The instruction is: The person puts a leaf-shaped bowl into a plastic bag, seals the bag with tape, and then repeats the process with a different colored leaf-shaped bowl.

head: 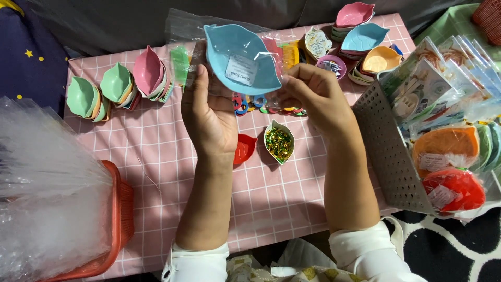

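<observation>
Overhead, blue leaf dish sits between left hand, right hand.

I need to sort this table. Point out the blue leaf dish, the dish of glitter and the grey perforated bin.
blue leaf dish (pixel 237 49): head view, inner bowl surface.
dish of glitter (pixel 278 142): head view, on the glitter filling.
grey perforated bin (pixel 389 156): head view, perforated side wall.

a home packing spot, a small craft business by the look: a low table under a pink checked cloth, stacks of leaf dishes, an orange basket of clear bags, a grey bin of finished packets, a patterned rug.
</observation>
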